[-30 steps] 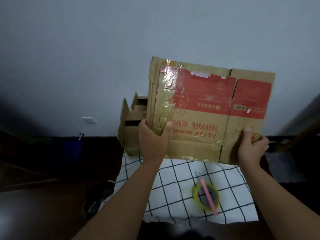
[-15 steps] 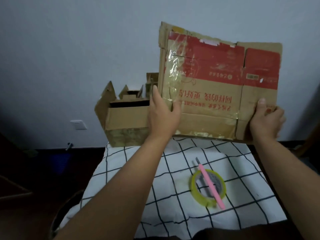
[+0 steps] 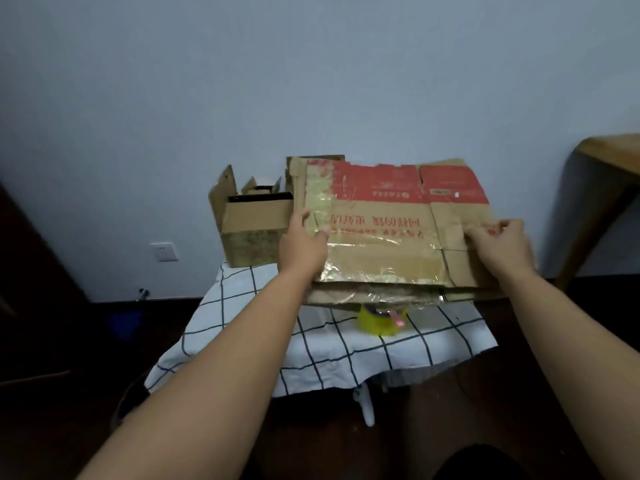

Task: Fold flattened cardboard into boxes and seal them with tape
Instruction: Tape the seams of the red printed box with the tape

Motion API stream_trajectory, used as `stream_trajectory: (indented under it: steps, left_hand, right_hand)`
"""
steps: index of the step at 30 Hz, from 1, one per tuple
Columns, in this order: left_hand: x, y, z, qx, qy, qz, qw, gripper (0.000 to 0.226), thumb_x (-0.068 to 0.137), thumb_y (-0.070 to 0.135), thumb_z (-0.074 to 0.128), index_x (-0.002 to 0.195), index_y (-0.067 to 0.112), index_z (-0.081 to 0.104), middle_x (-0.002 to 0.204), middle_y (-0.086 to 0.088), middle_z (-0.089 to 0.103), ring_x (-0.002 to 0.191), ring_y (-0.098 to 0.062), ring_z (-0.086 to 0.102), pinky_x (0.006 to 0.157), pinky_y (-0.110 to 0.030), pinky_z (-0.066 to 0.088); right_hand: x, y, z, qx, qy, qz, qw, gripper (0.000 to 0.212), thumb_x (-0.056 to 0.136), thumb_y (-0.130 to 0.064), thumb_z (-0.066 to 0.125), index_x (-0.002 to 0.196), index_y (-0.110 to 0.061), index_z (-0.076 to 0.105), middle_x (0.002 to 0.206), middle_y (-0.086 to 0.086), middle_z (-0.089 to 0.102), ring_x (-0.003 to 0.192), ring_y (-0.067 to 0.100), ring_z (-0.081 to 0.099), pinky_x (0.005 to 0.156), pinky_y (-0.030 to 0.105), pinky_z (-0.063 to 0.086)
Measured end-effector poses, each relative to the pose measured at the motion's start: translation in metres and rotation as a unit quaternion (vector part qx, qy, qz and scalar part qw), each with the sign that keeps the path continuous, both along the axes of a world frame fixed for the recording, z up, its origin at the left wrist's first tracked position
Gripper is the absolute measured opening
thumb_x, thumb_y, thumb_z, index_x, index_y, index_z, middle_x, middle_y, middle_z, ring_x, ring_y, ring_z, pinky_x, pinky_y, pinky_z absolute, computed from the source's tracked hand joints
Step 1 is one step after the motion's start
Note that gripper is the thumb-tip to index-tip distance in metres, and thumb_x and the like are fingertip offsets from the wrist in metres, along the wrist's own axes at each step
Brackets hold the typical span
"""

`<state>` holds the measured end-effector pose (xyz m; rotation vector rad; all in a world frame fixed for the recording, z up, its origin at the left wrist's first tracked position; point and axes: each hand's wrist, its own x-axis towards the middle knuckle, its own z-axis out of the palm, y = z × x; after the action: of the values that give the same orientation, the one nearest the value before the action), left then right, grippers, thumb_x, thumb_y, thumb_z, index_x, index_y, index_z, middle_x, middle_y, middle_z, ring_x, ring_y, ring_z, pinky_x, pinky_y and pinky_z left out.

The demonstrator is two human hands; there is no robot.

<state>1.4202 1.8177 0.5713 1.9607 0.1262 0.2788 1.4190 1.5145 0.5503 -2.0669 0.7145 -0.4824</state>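
In the centre of the frame, the flattened cardboard [image 3: 391, 230], brown with a red printed band along its far edge and glossy old tape across its face, was held tilted low over the counter [image 3: 311, 348], which was draped in a white cloth with a black grid. The left hand [image 3: 303, 245] gripped its left edge, thumb on top and fingers curled round the side. The right hand [image 3: 502, 242] pinched the right part of the sheet, fingertips bent onto the upper face. Beneath the sheet's near edge, a yellow tape roll [image 3: 379, 323] sat on the cloth with a pink-handled tool [image 3: 397, 318] lying across it, both partly hidden. To the left of centre, behind the left hand, an open cardboard box [image 3: 252, 230] stood on the counter's far end. A wooden table [image 3: 613, 168] showed at the right edge.
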Motion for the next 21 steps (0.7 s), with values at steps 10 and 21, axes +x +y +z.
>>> stream_trajectory:
  steps: [10,21]
  left_hand:
    - [-0.017,-0.012,-0.017,-0.113,0.118,-0.086,0.983,0.066,0.092,0.010,0.059,0.150,0.023,0.030,0.118,0.004,0.057,0.089,-0.009,0.059,0.070,-0.029,0.055]
    - [-0.075,0.057,-0.043,-0.179,0.211,-0.037,0.960,0.023,0.091,0.023,0.067,0.111,0.013,0.059,0.102,-0.008,0.072,0.087,-0.024,0.072,0.066,-0.033,0.060]
  right_hand:
    - [-0.033,-0.031,0.002,-0.053,0.082,-0.022,0.995,0.081,0.079,-0.064,0.061,0.141,-0.018,0.037,0.142,0.018,0.040,0.130,0.040,0.040,0.107,0.053,0.028]
    - [-0.046,0.019,0.016,-0.104,0.163,0.057,0.979,0.102,0.063,-0.074,0.058,0.137,-0.006,0.039,0.136,0.023,0.047,0.121,0.042,0.048,0.100,0.048,0.044]
